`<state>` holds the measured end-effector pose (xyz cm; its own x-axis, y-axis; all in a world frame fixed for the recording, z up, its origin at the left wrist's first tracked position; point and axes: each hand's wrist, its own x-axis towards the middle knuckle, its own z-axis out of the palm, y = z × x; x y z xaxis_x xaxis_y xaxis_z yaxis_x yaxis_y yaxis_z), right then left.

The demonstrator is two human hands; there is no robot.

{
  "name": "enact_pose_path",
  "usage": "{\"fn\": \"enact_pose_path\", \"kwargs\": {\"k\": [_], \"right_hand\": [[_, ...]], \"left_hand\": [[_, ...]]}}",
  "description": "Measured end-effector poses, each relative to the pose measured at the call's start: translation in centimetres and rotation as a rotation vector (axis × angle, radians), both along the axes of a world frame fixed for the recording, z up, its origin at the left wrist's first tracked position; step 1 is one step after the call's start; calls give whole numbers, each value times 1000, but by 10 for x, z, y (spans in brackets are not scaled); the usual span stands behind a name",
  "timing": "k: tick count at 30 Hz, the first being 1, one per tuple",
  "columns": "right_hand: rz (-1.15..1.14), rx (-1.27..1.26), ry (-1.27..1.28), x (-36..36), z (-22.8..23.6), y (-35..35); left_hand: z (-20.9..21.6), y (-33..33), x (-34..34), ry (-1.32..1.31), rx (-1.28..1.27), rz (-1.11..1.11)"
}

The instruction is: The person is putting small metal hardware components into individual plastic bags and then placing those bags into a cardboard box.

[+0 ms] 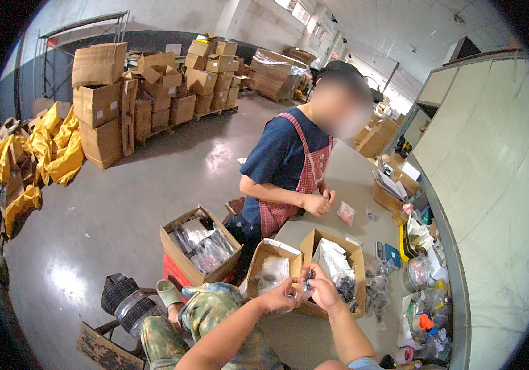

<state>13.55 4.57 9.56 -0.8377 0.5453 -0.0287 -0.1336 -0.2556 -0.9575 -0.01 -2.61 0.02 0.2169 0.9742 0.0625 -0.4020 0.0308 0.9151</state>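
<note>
My left hand [276, 297] and my right hand [323, 290] meet above the front edges of two open cardboard boxes. Between them is a small clear plastic bag [302, 292], pinched by the fingers of both. Something dark shows by my right fingertips, too small to make out. The smaller box [256, 261] stands beyond my left hand, with clear and white packets [273, 269] in it. Beyond my right hand, the other box [357, 251] contains white packets [332, 256] and dark small parts [346, 287].
Across the grey table [363, 176], a person [284, 148] in a checked apron works with both hands near a small packet [346, 213]. A box of bagged parts [200, 242] stands left. Blue scale [392, 254], tape and bags line the right side. Stacked cartons [99, 105] stand behind.
</note>
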Motion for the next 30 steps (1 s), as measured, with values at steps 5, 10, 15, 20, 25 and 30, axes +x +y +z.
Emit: {"fn": "enact_pose_path", "kwargs": {"k": [5,10,15,20,25,30], "right_hand": [[-113,762,-228,-12,-18,-6],[-88,772,-228,-3,-19,-6],[102,1064,-227,-7,4,-12],[211,1269,-355,-4,10,-11],[22,909,-285,1,1,-7],[-153,610,-428,20,-15,8]], "left_hand": [[8,-7,-7,-396,-26,-125],[6,-3,-10,-658,-71,-209],[-15,4,-14,-560,-31,-187],[9,-6,-14,-514,-51,-170],[15,-4,-13,-400,-83,-35],[19,1,-9,-119,-56,204]]}}
